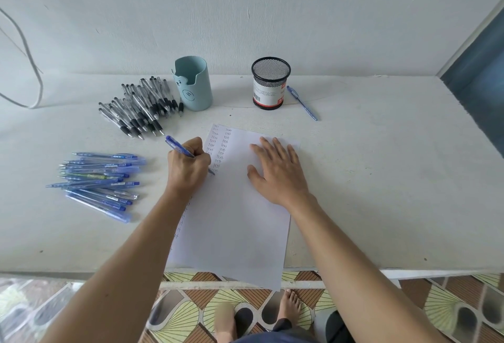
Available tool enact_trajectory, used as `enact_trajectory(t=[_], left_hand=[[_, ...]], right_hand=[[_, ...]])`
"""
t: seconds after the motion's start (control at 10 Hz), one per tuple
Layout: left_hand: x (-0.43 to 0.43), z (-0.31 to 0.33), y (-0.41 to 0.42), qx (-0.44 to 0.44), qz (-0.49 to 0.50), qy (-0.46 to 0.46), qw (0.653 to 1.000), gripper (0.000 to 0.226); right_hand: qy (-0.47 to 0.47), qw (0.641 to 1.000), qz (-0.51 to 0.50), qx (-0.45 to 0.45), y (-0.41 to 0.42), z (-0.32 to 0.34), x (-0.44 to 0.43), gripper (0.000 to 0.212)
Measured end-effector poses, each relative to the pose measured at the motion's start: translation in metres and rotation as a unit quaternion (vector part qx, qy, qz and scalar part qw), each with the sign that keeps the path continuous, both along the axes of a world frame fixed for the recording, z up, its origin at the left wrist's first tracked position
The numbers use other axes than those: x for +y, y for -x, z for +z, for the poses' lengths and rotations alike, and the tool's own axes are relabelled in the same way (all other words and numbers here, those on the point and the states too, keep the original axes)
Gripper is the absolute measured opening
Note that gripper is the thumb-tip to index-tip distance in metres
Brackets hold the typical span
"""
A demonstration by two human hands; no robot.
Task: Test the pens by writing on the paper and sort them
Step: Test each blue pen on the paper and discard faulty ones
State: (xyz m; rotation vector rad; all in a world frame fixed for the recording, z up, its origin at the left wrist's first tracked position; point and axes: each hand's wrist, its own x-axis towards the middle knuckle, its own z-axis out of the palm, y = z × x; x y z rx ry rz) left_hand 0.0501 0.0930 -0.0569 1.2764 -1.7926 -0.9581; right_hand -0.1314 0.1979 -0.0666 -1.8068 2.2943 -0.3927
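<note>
Left hand (188,166): fingers curled round a blue translucent plastic pen (177,147), with the tip down on a white paper sheet (240,220). Right hand (278,172): palm down, fingers straight and spread, flat on the sheet. Both bare forearms cross the near edge of the white worktop (381,179).

Worn on the head, looking forward and steeply down over the white counter (381,179) from close above (wide-angle, edges bowed), facing the wall (136,15), taking in tiled floor (191,312) below.
</note>
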Motion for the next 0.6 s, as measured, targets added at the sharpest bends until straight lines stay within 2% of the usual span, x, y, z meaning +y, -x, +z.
enact_trajectory(t=[0.3, 0.4, 0.5, 0.6], left_hand=[[-0.003, -0.001, 0.000, 0.015, 0.012, -0.018, 1.000, 0.027], [-0.004, 0.003, -0.003, 0.099, 0.026, -0.064, 0.993, 0.016], [-0.007, 0.005, -0.003, 0.159, 0.011, -0.099, 0.982, 0.017], [-0.012, 0.006, -0.003, 0.127, -0.002, -0.094, 0.987, 0.030]], right_hand=[[-0.004, 1.000, 0.001, 0.000, 0.000, 0.000, 0.000, 0.058], [-0.005, 1.000, 0.001, -0.001, 0.001, 0.000, -0.001, 0.058], [-0.002, 1.000, 0.001, -0.008, 0.001, 0.001, -0.001, 0.058], [0.007, 0.999, -0.003, -0.047, 0.004, 0.002, -0.001, 0.055]])
